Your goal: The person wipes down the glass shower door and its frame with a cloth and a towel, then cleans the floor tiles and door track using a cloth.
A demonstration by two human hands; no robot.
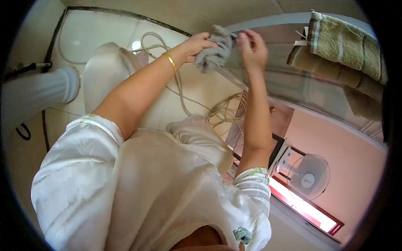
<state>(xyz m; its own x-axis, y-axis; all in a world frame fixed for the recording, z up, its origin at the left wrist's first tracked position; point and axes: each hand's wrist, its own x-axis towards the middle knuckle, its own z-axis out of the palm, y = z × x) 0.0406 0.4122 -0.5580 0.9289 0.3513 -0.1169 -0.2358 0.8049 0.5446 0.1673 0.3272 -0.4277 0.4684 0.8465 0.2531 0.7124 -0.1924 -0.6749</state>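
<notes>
A crumpled grey cloth (215,50) with darker patches is gripped in my left hand (196,47), which wears a yellow bangle on its wrist. My right hand (253,52) is raised just right of the cloth with its fingers bent together. At its fingertips a small dark piece shows between hand and cloth; I cannot tell whether it belongs to the cloth or to something behind. Both hands are in front of a glass panel (284,77) and its metal edge, near the top of the view.
Brownish-green towels (343,50) hang at the upper right. A coiled hose or cable (224,111) lies on the pale tiled floor (100,27). A white fluted pedestal (46,90) stands at left. A fan (308,178) is at lower right by a pink wall.
</notes>
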